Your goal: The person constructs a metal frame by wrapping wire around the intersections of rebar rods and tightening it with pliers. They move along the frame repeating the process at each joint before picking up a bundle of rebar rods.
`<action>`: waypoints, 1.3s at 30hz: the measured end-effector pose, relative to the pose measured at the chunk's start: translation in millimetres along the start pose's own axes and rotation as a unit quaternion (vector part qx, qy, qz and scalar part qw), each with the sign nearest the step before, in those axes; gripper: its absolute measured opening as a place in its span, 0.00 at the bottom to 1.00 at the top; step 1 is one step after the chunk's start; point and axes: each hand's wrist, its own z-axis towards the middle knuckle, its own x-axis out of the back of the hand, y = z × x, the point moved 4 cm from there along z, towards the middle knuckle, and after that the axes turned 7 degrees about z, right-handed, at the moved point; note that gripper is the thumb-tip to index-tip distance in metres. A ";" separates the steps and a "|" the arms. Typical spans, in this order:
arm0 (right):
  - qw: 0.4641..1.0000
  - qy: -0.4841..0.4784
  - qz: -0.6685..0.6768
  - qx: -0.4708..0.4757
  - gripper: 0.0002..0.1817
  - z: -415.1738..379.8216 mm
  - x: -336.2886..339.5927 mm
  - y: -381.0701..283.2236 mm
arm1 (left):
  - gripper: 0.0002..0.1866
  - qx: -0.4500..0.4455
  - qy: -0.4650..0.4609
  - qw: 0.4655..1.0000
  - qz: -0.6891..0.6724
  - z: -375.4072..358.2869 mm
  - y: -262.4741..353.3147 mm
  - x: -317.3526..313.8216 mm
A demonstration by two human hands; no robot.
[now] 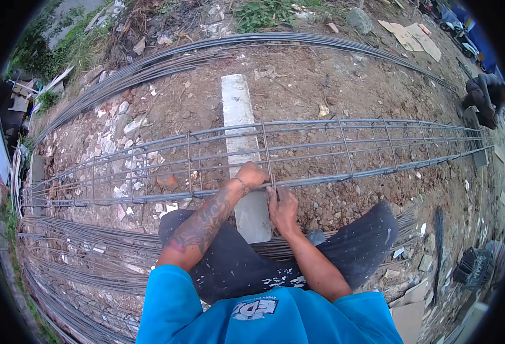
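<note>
Scene: A person in a blue shirt and dark trousers sits on bare earth at an outdoor building site, bent over a long rebar cage (pixel 321 149) that lies on its side across the ground.
Left hand: The left hand (pixel 251 175), wrist banded and forearm tattooed, is clenched over the cage's near bottom bar (pixel 344 176) where a stirrup (pixel 268 155) crosses it.
Right hand: The right hand (pixel 282 207) is pressed up against the same joint from below, fingers curled; whether they pinch tie wire or a tool cannot be told.
Where the cage lies: It runs from far left to far right, resting on the soil and across a pale concrete slab (pixel 236 112), just beyond the person's knees.
How it handles: By the look of it, stiff, heavy steel, awkward for its length; ribbed bars give a sure grip, though cut ends and wire could scratch bare skin.
Where to hold: The long bars beside a stirrup look like the firmest purchase; the thin stirrups alone would likely shift.
Around it: Bundles of loose rebar (pixel 80 269) lie under and beside the person, more bars (pixel 206 51) curve along the far side, and rubble and cardboard scraps (pixel 410 35) litter the dirt.
</note>
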 end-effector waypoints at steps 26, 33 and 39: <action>0.971 -0.192 -0.063 -0.124 0.12 15.0 63.5 -54.6 | 0.07 -0.280 0.322 0.900 0.090 -104.3 71.5 -1.7; 0.988 -0.127 -0.031 -0.086 0.14 2.7 59.8 -34.8 | 0.07 -0.247 0.307 0.916 0.071 -95.4 68.3 4.6; 0.984 -0.132 -0.026 -0.117 0.16 0.8 61.5 -31.6 | 0.06 -0.300 0.308 0.900 0.075 -95.6 72.7 6.7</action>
